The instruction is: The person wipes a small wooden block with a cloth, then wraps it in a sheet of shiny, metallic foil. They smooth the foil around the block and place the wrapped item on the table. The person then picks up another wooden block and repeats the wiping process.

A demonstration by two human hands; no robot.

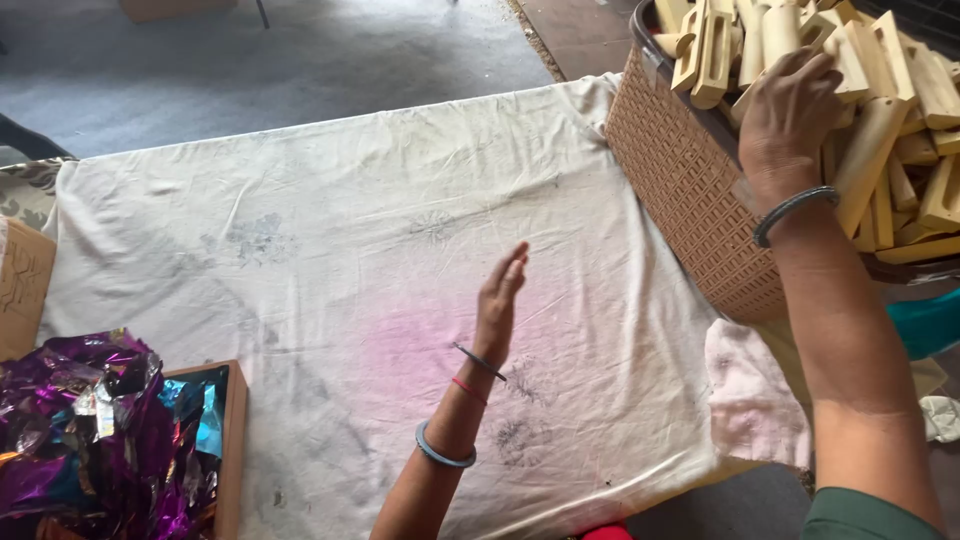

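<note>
My right hand point(787, 110) reaches into a tan woven basket point(690, 190) at the right, its fingers curled over the pale wooden pieces point(880, 140) piled inside. Whether it grips one piece I cannot tell. My left hand point(499, 300) hovers edge-on above the middle of a stained white cloth point(330, 230) covering the table, fingers straight and together, holding nothing. Bangles and threads circle both wrists.
A heap of shiny purple and blue foil point(90, 440) lies in a shallow wooden box point(232, 450) at the lower left. A cardboard piece point(20, 285) sits at the left edge. A pinkish rag point(750, 390) lies by the basket. Grey floor beyond.
</note>
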